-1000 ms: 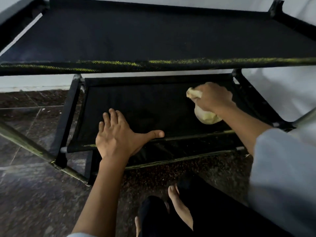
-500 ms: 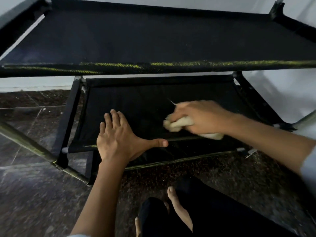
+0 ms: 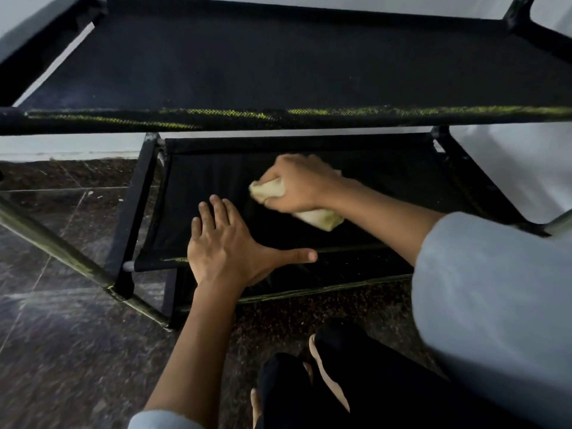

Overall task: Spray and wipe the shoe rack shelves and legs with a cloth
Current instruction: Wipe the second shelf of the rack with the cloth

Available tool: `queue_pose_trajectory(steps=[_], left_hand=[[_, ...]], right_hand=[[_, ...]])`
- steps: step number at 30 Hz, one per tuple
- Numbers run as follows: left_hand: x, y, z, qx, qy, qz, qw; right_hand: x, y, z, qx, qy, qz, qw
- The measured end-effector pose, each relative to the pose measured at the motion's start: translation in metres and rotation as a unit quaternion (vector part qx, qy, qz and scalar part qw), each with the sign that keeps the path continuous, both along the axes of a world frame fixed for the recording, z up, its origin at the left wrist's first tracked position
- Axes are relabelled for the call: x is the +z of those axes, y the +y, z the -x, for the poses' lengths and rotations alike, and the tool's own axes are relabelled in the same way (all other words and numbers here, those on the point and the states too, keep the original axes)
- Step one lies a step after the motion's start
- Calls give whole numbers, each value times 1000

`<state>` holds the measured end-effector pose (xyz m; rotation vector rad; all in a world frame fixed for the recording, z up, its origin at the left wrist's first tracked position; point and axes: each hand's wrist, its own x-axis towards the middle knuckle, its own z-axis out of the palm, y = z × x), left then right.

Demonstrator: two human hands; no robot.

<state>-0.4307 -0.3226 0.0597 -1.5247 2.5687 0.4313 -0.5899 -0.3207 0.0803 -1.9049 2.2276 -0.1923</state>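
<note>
A: What are the hands doing?
B: The right hand (image 3: 297, 184), mid-frame, grips a bunched cloth (image 3: 318, 216) against the lower shelf (image 3: 210, 181). The left hand (image 3: 229, 246) lies flat, fingers spread, on that shelf's front edge.
A: Which step?
B: Wiping the lower shelf, I'd say; next likely its uncovered parts, then the legs (image 3: 133, 212).

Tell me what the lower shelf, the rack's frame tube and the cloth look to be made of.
Lower shelf: black woven fabric, matte, apparently stretched between rails; the mesh weave shows along the upper shelf's front hem.
Frame tube: probably metal, a slim round tube with a dull sheen.
Cloth: soft pale yellow textile, bunched and creased in the right hand; fibre unclear.
</note>
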Motion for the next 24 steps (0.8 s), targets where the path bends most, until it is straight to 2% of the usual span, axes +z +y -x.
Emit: queue_pose_trajectory(steps=[2, 5, 6, 8, 9, 11, 13, 17, 18, 20, 22, 24], left_hand=[[0, 0, -1, 1, 4, 1, 1000], [0, 0, -1, -1, 7, 0, 1000], [0, 0, -1, -2, 7, 1, 1000], [1, 1, -1, -2, 8, 1, 1000], [1, 1, -1, -3, 9, 0, 1000], [2, 1, -2, -4, 6, 0, 1000], [2, 1, -2, -5, 5, 1, 1000], [2, 2, -1, -4, 2, 6, 1000], [1, 2, -1, -4, 1, 6, 1000], [2, 2, -1, -5, -1, 5, 1000], [1, 2, -1, -6, -4, 5, 1000], [1, 2, -1, -3, -3, 5, 1000]], right_hand=[[5, 7, -8, 41, -43, -34, 998], [21, 33, 16, 73, -201, -158, 964], [26, 42, 29, 65, -255, -186, 947], [33, 55, 62, -11, -335, -204, 920], [32, 59, 79, -63, -319, -187, 927], [27, 62, 111, -153, -204, -96, 962], [20, 59, 125, -201, -114, -49, 972], [26, 57, 88, -268, -109, -131, 948], [27, 55, 75, -275, -79, -148, 947], [19, 51, 47, -268, 67, -176, 945], [-1, 45, 31, -257, 190, -134, 938], [-14, 31, 29, -262, 212, -55, 940]])
